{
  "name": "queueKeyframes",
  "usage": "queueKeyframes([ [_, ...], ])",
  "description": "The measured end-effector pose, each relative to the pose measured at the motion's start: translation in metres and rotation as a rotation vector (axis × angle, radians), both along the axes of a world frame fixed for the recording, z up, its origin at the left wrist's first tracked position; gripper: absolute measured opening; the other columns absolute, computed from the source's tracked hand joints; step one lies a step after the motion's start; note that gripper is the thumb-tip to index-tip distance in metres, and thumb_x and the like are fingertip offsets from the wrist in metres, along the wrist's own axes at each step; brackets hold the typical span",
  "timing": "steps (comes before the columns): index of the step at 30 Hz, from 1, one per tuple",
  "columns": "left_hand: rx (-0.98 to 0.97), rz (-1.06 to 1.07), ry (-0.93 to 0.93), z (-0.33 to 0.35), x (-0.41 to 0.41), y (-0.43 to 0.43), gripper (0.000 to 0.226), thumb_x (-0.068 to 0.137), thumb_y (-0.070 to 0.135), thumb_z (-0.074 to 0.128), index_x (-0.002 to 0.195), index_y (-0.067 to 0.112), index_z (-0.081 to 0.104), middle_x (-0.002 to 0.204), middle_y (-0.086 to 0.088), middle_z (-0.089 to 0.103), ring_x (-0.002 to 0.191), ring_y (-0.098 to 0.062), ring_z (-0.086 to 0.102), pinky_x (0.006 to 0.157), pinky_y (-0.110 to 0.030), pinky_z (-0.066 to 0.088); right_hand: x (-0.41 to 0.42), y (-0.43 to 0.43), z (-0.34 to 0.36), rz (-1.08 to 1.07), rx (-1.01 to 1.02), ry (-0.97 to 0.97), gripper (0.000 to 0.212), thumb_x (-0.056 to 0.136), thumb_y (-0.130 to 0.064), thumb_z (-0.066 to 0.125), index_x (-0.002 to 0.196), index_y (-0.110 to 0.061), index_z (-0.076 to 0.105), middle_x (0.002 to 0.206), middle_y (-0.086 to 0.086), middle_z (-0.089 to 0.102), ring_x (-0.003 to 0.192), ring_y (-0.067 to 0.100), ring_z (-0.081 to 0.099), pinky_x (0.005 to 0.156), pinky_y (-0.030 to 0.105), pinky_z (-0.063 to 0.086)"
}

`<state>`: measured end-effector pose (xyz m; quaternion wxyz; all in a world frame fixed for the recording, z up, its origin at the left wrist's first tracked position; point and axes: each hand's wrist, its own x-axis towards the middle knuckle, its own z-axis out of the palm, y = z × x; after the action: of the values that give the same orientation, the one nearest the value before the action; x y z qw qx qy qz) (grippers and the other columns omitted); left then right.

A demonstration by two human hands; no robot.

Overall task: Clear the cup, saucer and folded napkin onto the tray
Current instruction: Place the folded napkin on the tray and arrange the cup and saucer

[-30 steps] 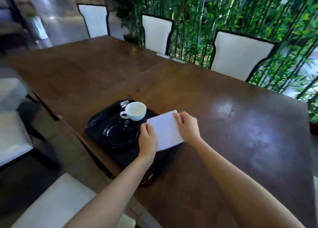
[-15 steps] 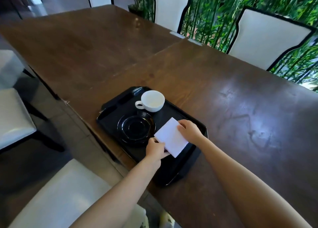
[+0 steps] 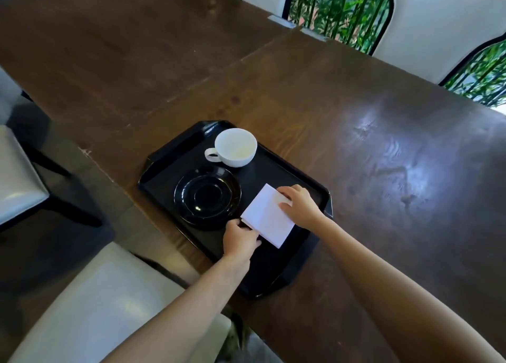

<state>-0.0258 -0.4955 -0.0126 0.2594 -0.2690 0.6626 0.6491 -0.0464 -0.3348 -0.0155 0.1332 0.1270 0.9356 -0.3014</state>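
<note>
Folded napkin [image 3: 267, 216] sits over the near-right part of the tray [image 3: 169, 157], one corner just beside the saucer [image 3: 207, 197]. Left hand [image 3: 239, 238] pinches its near-left corner; right hand [image 3: 299, 205] grips its right edge. Cup [image 3: 236, 147] stands at the far corner. Tray hugs the near edge of the table [image 3: 383, 143], with bare wood to its right.

Restaurant dining area: long wooden table [image 3: 301, 94], white chairs [image 3: 427, 31], bamboo screen [image 3: 342, 9].

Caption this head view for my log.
Left hand and right hand hold the folded napkin over the black tray, beside saucer and cup.
</note>
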Motion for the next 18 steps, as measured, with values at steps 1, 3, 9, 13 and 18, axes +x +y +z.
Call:
queueKeyframes([
  [1,-0.036,-0.009,0.024,0.001,0.002,-0.005,0.049,0.084,-0.007,0.056,0.129,0.007,0.040,0.111,-0.010,0.053,0.097,-0.024,0.060,0.080,-0.033,0.054,0.001,0.001,0.000,0.006,0.007,0.002,0.044,0.093,-0.016,0.049,0.137,-0.013,0.043,0.133,0.012,0.044,0.129,0.029,0.033,0.106,0.038,0.032],
  [3,-0.163,-0.051,0.140,0.003,0.008,-0.014,0.041,0.086,-0.003,0.055,0.123,0.013,0.045,0.113,-0.007,0.050,0.093,-0.021,0.059,0.080,-0.031,0.054,0.002,0.003,0.000,0.032,0.051,0.003,0.049,0.095,-0.022,0.048,0.142,-0.013,0.035,0.140,0.011,0.040,0.133,0.030,0.029,0.107,0.040,0.030],
  [9,-0.619,-0.554,0.853,0.003,0.019,-0.018,0.041,0.089,-0.004,0.043,0.127,0.008,0.051,0.130,0.000,0.049,0.125,-0.013,0.039,0.097,-0.006,0.024,0.023,-0.008,0.001,0.197,0.190,-0.052,0.106,0.079,-0.063,0.056,0.149,-0.005,0.002,0.157,0.009,0.013,0.144,0.027,0.010,0.116,0.037,0.015],
  [13,-0.725,-0.744,0.877,-0.012,0.023,-0.016,0.046,0.092,-0.001,0.039,0.138,0.003,0.037,0.147,-0.007,0.035,0.138,-0.017,0.023,0.109,-0.021,0.024,0.033,-0.014,-0.005,0.271,0.254,-0.090,0.123,0.071,-0.069,0.060,0.147,-0.003,-0.009,0.159,0.009,-0.006,0.146,0.022,-0.006,0.119,0.034,0.003],
  [18,-0.771,-0.768,0.898,-0.023,0.027,-0.020,0.046,0.091,-0.005,0.042,0.136,0.001,0.040,0.146,-0.007,0.035,0.138,-0.017,0.024,0.102,-0.013,0.019,0.035,-0.015,-0.005,0.280,0.277,-0.078,0.122,0.071,-0.067,0.062,0.147,-0.004,-0.011,0.159,0.008,-0.007,0.146,0.022,-0.007,0.118,0.035,0.003],
])
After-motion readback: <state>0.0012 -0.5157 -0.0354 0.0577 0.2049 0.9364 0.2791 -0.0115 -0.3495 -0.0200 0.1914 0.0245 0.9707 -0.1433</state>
